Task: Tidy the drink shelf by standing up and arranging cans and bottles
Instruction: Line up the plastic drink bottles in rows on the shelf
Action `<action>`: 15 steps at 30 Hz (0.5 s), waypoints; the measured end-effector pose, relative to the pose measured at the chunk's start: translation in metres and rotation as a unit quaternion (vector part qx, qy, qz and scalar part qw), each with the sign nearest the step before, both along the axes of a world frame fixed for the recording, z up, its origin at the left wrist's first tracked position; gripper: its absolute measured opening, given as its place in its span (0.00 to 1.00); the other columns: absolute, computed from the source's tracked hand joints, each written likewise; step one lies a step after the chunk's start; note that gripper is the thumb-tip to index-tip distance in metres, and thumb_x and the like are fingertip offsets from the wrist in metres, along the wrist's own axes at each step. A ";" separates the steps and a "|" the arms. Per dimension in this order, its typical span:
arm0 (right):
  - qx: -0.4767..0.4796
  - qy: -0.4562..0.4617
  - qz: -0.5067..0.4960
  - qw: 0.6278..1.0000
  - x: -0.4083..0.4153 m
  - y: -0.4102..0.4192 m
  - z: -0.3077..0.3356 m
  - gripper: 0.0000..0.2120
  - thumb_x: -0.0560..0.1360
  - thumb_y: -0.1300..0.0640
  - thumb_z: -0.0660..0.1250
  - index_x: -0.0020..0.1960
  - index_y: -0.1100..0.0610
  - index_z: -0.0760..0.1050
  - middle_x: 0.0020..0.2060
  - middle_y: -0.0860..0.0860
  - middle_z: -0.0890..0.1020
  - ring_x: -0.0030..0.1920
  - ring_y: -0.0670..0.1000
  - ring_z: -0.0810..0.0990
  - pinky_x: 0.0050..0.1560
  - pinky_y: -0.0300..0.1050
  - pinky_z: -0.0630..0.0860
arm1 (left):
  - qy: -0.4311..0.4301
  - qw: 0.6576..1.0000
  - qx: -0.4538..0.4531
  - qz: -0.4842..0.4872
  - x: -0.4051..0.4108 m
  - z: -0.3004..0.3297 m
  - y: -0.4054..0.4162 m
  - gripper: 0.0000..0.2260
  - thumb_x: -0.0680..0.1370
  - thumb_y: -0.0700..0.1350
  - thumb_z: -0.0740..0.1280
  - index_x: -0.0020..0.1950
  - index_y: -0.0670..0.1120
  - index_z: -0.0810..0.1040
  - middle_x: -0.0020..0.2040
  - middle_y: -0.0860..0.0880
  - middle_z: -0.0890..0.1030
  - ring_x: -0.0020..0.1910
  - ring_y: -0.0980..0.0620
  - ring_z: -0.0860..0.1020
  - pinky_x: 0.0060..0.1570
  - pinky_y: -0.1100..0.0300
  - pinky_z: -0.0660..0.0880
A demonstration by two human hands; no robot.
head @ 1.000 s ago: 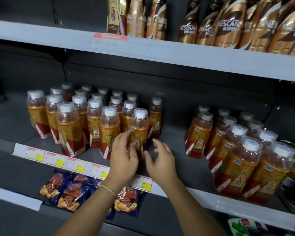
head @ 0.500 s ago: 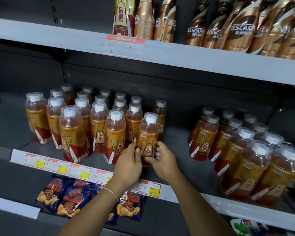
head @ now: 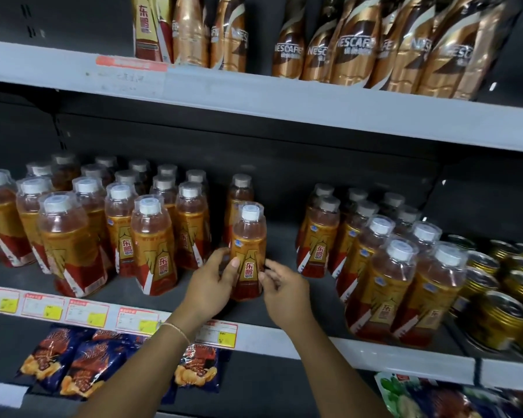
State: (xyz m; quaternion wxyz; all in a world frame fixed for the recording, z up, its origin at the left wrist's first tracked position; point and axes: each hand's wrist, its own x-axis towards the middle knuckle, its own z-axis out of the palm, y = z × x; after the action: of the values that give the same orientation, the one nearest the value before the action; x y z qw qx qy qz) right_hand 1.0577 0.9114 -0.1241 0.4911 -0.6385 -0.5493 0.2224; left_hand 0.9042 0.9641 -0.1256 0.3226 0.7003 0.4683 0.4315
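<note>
Both hands, left hand (head: pixel 209 285) and right hand (head: pixel 284 292), grip the smooth, full-looking orange plastic drink bottle (head: pixel 248 251) low down, probably heavy and slippery.

Coffee bottles (head: pixel 354 46), upper shelf: "NESCAFÉ". Held bottle (head: pixel 248 251), directly below them: red "东鹏" label. Price tags (head: pixel 86 314): unreadable.

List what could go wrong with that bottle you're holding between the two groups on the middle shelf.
1. The held bottle is gripped low by the left hand and right hand; it is tall with a narrow cap, so it might tip on release.
2. A lone bottle stands just behind it; pushing back could knock that over.
3. The left bottle group stands close to the left hand, so a sideways nudge could topple the front ones near the shelf edge.
</note>
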 end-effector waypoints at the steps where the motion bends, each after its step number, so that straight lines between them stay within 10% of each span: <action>1: 0.004 -0.004 -0.012 1.000 0.003 -0.005 0.001 0.18 0.81 0.61 0.66 0.71 0.59 0.75 0.62 0.54 0.83 0.60 0.47 0.82 0.61 0.41 0.79 | -0.008 1.000 0.001 -0.009 0.007 0.000 -0.001 0.15 0.81 0.53 0.61 0.68 0.52 0.72 0.58 0.55 0.80 0.56 0.56 0.79 0.53 0.69 0.72; 8: 0.018 -0.069 -0.117 0.991 0.029 -0.035 0.002 0.17 0.83 0.59 0.61 0.70 0.56 0.76 0.58 0.51 0.84 0.58 0.51 0.82 0.61 0.46 0.79 | -0.023 0.997 -0.024 -0.074 0.059 -0.004 -0.015 0.17 0.81 0.55 0.60 0.69 0.55 0.71 0.61 0.57 0.79 0.59 0.59 0.78 0.61 0.62 0.73; 15: -0.028 -0.045 -0.149 0.987 0.049 -0.052 -0.002 0.24 0.82 0.62 0.58 0.78 0.56 0.65 0.69 0.53 0.77 0.69 0.52 0.75 0.66 0.35 0.65 | -0.015 0.995 -0.020 -0.093 0.099 -0.006 -0.020 0.20 0.82 0.51 0.60 0.75 0.52 0.68 0.68 0.60 0.73 0.67 0.63 0.70 0.59 0.78 0.61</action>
State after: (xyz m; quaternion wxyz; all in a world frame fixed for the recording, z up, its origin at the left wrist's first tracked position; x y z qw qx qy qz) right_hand 1.1065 0.8599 -0.1258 0.4758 -0.7361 -0.4626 0.1330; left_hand 1.0033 0.9446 -0.1321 0.3824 0.7279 0.4048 0.4002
